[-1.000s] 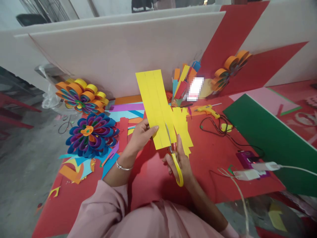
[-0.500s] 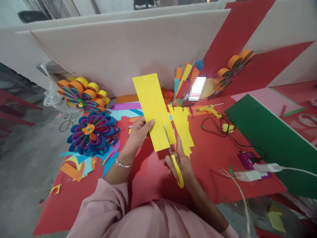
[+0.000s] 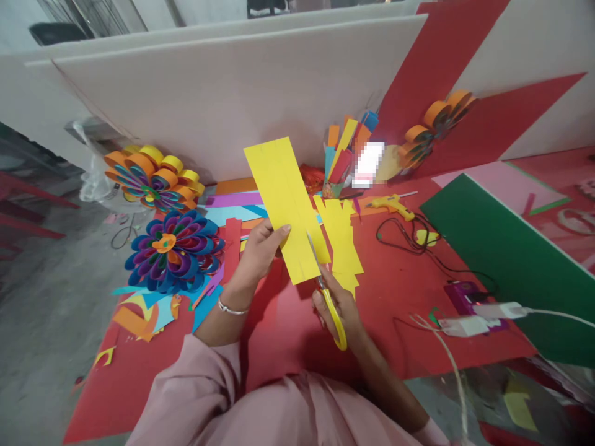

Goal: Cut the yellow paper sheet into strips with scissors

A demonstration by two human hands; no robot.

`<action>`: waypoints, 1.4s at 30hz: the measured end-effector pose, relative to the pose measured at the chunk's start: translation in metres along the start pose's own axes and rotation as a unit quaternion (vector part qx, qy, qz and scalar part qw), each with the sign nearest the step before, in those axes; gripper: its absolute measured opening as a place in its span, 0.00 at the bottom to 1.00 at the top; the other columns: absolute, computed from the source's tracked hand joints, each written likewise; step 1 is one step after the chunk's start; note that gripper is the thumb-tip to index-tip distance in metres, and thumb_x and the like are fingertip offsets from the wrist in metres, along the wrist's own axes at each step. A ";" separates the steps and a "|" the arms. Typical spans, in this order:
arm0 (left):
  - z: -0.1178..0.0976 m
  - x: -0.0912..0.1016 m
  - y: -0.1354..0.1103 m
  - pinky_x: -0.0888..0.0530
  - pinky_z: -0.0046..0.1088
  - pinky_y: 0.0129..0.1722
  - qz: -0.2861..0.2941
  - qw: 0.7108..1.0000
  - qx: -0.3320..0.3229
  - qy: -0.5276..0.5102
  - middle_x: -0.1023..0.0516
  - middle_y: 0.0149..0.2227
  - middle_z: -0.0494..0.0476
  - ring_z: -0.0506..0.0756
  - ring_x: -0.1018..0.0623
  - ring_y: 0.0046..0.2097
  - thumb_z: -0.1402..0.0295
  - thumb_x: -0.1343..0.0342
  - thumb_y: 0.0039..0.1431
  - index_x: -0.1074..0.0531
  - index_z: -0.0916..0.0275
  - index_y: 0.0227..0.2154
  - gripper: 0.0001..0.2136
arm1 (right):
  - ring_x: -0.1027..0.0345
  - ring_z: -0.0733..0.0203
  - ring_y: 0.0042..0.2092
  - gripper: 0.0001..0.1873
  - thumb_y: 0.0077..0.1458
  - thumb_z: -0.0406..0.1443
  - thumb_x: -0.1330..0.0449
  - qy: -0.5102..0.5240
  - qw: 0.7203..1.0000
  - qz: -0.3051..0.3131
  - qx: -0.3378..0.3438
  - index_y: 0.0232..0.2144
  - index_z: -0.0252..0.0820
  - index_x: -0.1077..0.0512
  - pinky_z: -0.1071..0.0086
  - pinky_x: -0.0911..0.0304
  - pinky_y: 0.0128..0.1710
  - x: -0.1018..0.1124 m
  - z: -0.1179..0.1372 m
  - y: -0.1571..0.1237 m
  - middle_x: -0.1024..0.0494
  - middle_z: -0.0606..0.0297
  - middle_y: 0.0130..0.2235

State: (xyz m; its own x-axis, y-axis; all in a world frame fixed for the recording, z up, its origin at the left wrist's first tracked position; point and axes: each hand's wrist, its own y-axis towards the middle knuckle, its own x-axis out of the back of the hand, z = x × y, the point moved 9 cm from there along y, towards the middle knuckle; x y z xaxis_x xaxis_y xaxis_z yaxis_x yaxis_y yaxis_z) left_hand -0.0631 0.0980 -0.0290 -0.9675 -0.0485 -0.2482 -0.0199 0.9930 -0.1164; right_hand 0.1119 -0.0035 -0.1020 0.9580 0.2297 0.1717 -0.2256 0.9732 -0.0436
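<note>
Yellow paper point(image 3: 283, 198) (faint marks) and scissors point(image 3: 328, 302) in hands point(image 3: 264, 246)

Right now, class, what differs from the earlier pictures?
The far end of the yellow sheet has swung left, and the right hand has drawn in one of its fingers. Nothing was let go: the left hand still holds the sheet, the right the scissors. The glue gun stayed put.

No words, numbers or brands I can read from here.
The bright panel point(image 3: 369, 164) ahead of me is blurred into blocks, so I can't read its face. On the patterned cup point(image 3: 331, 188) near it, the print is too small to make out; I can read nothing on the yellow glue gun point(image 3: 393, 206). My yellow sheet point(image 3: 277, 197) carries faint line marks.
</note>
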 end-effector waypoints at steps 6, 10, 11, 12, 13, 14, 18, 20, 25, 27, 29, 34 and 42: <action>-0.008 -0.008 -0.005 0.27 0.26 0.25 0.028 0.998 -0.040 0.029 0.19 0.28 0.52 0.52 0.23 0.27 0.54 0.27 0.50 0.21 0.61 0.34 0.18 | 0.41 0.65 0.20 0.27 0.69 0.49 0.42 0.012 1.000 0.021 0.008 0.65 0.46 0.31 0.71 0.41 0.22 -0.004 0.005 0.001 0.33 0.75 0.21; -0.006 -0.008 -0.006 0.29 0.27 0.26 0.034 0.997 -0.044 0.055 0.18 0.30 0.53 0.52 0.24 0.27 0.53 0.28 0.52 0.21 0.62 0.35 0.17 | 0.39 0.65 0.21 0.23 0.68 0.47 0.41 0.018 0.999 0.030 0.005 0.61 0.47 0.29 0.71 0.40 0.24 -0.005 0.003 0.002 0.32 0.75 0.22; -0.005 -0.008 -0.007 0.29 0.27 0.26 0.035 0.997 -0.044 0.058 0.18 0.30 0.53 0.52 0.24 0.28 0.54 0.28 0.52 0.21 0.62 0.35 0.17 | 0.38 0.65 0.22 0.22 0.68 0.46 0.41 0.021 0.999 0.030 0.002 0.61 0.47 0.29 0.71 0.39 0.24 -0.005 0.002 0.003 0.32 0.75 0.23; -0.005 -0.008 -0.007 0.28 0.28 0.27 0.036 0.997 -0.046 0.060 0.18 0.30 0.54 0.52 0.23 0.28 0.54 0.28 0.52 0.21 0.62 0.35 0.17 | 0.37 0.65 0.22 0.21 0.67 0.45 0.41 0.023 0.999 0.029 0.000 0.60 0.48 0.29 0.71 0.38 0.25 -0.005 0.001 0.003 0.31 0.74 0.24; -0.006 -0.009 -0.007 0.27 0.28 0.29 0.038 0.996 -0.048 0.062 0.17 0.31 0.54 0.52 0.23 0.29 0.55 0.29 0.52 0.21 0.62 0.35 0.17 | 0.37 0.65 0.22 0.20 0.67 0.44 0.41 0.024 0.999 0.027 -0.003 0.59 0.48 0.29 0.71 0.38 0.25 -0.005 0.000 0.003 0.31 0.74 0.24; -0.007 -0.010 -0.007 0.26 0.29 0.30 0.041 0.996 -0.051 0.062 0.17 0.33 0.55 0.53 0.22 0.31 0.55 0.29 0.53 0.21 0.62 0.36 0.16 | 0.37 0.65 0.23 0.19 0.66 0.43 0.41 0.021 0.999 0.025 -0.006 0.57 0.48 0.29 0.72 0.38 0.25 -0.005 -0.001 0.003 0.30 0.74 0.25; -0.010 -0.014 -0.009 0.25 0.29 0.33 0.047 0.995 -0.056 0.065 0.16 0.34 0.55 0.53 0.21 0.33 0.56 0.29 0.53 0.20 0.62 0.38 0.16 | 0.35 0.64 0.24 0.19 0.64 0.41 0.41 0.005 1.000 0.024 -0.010 0.56 0.48 0.29 0.72 0.37 0.26 -0.006 -0.002 0.005 0.28 0.72 0.28; -0.010 -0.015 -0.010 0.25 0.29 0.33 0.051 0.995 -0.053 0.069 0.16 0.34 0.54 0.53 0.21 0.32 0.56 0.29 0.53 0.21 0.62 0.37 0.16 | 0.34 0.64 0.25 0.19 0.63 0.40 0.41 0.000 1.000 0.020 -0.010 0.55 0.46 0.30 0.71 0.37 0.26 -0.006 -0.002 0.005 0.27 0.71 0.30; -0.009 -0.016 -0.011 0.25 0.30 0.32 0.053 0.994 -0.054 0.076 0.16 0.34 0.55 0.54 0.21 0.33 0.55 0.29 0.53 0.22 0.61 0.37 0.16 | 0.34 0.64 0.26 0.09 0.64 0.39 0.43 -0.006 1.000 0.020 -0.005 0.46 0.44 0.30 0.71 0.37 0.27 -0.007 0.000 0.004 0.29 0.73 0.27; -0.007 -0.016 -0.011 0.25 0.30 0.34 0.054 0.994 -0.051 0.078 0.16 0.35 0.55 0.54 0.21 0.34 0.55 0.29 0.53 0.22 0.61 0.38 0.17 | 0.35 0.65 0.25 0.06 0.66 0.40 0.43 -0.001 1.000 0.011 -0.003 0.41 0.45 0.31 0.72 0.39 0.26 -0.006 -0.002 0.003 0.30 0.74 0.25; -0.005 -0.015 -0.010 0.25 0.30 0.33 0.053 0.994 -0.044 0.084 0.17 0.35 0.55 0.54 0.21 0.34 0.55 0.30 0.53 0.22 0.61 0.38 0.17 | 0.37 0.66 0.24 0.07 0.67 0.41 0.44 0.010 1.000 0.003 0.002 0.40 0.45 0.31 0.72 0.40 0.25 -0.006 -0.004 0.002 0.32 0.74 0.24; -0.003 -0.013 -0.010 0.24 0.31 0.34 0.042 0.994 -0.040 0.088 0.17 0.34 0.55 0.54 0.20 0.33 0.54 0.29 0.53 0.23 0.62 0.36 0.17 | 0.38 0.64 0.22 0.10 0.68 0.44 0.44 0.013 1.000 -0.002 0.021 0.42 0.46 0.28 0.70 0.41 0.23 -0.006 -0.004 0.002 0.33 0.74 0.22; -0.003 -0.014 -0.010 0.24 0.31 0.34 0.047 0.995 -0.036 0.077 0.17 0.34 0.54 0.53 0.21 0.33 0.55 0.30 0.53 0.22 0.61 0.37 0.16 | 0.40 0.63 0.20 0.13 0.69 0.47 0.44 0.042 0.999 0.001 0.015 0.46 0.47 0.26 0.69 0.40 0.20 -0.008 -0.007 0.002 0.33 0.74 0.21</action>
State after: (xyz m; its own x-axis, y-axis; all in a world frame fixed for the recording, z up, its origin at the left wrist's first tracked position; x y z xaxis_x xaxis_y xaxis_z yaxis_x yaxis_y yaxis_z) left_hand -0.0498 0.0894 -0.0219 -0.9930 0.0574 -0.1035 0.0608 0.9977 -0.0298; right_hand 0.1049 -0.0033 -0.1099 0.9688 0.2317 0.0883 -0.2314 0.9728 -0.0143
